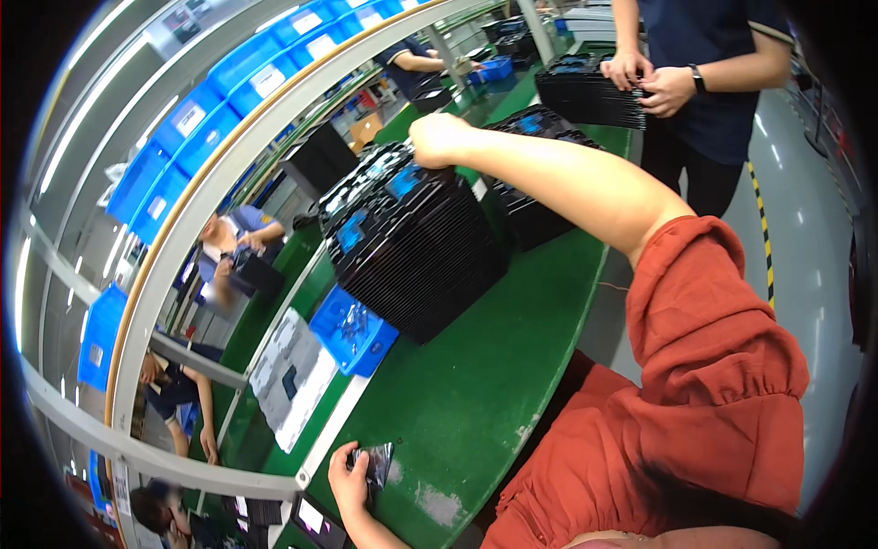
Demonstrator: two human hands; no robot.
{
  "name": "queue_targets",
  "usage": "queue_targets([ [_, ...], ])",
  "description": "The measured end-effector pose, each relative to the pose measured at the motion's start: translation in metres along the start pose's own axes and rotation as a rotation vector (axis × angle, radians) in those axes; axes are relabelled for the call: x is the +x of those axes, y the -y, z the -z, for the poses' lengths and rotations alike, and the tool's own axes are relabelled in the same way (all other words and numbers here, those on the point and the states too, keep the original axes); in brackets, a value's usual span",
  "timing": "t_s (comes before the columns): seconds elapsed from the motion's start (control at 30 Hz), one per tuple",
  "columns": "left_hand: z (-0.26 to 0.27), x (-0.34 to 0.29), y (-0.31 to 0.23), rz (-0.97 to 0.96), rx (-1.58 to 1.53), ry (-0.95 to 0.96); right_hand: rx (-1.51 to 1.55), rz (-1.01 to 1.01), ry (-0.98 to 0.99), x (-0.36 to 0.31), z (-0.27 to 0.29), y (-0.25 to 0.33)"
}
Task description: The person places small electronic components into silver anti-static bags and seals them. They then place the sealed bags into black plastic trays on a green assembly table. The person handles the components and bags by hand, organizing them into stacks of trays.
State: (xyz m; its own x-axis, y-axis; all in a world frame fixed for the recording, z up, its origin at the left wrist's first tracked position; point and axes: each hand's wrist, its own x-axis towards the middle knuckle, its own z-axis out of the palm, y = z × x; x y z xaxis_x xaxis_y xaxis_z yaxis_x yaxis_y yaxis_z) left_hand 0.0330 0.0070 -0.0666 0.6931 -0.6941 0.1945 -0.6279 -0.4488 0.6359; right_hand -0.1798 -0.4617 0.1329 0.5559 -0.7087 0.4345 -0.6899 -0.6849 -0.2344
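Note:
My left hand (pixel 352 480) is low on the green bench, fingers curled round a small, shiny, dark packet-like piece (pixel 380 464). Exactly what that piece is cannot be made out. My right arm stretches far forward, and my right hand (pixel 441 140) is closed at the top of a tall stack of black trays (pixel 421 265). Its fingertips are turned away, so what they grip is hidden. Blue parts (pixel 403 182) show in the top tray. Beside the stack's near left corner stands a blue bin (pixel 354 331) with small clear bags inside.
Another black tray stack (pixel 540 206) stands to the right, and a co-worker's hands (pixel 654 82) rest at a further stack (pixel 590 91). A white foam tray (pixel 291 380) lies left of the green bench (pixel 457 393). Blue bins (pixel 187 119) line a curved rack overhead. More people work across the line.

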Motion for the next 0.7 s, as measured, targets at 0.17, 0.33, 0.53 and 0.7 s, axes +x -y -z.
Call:
queue_targets([
  [0.17,-0.003,0.002,0.016,0.045,-0.1,-0.006,1.054,-0.261,0.184,0.028,-0.018,-0.023],
  [0.33,-0.002,0.007,0.029,0.103,-0.134,0.023,1.628,-0.327,-0.027,0.022,-0.042,-0.019],
  [0.53,-0.004,0.007,0.036,0.066,-0.245,-0.002,1.741,-0.28,-0.123,0.024,-0.033,-0.038],
  [0.7,-0.003,0.008,0.029,0.084,-0.218,0.016,1.764,-0.238,-0.17,0.01,-0.022,-0.12],
])
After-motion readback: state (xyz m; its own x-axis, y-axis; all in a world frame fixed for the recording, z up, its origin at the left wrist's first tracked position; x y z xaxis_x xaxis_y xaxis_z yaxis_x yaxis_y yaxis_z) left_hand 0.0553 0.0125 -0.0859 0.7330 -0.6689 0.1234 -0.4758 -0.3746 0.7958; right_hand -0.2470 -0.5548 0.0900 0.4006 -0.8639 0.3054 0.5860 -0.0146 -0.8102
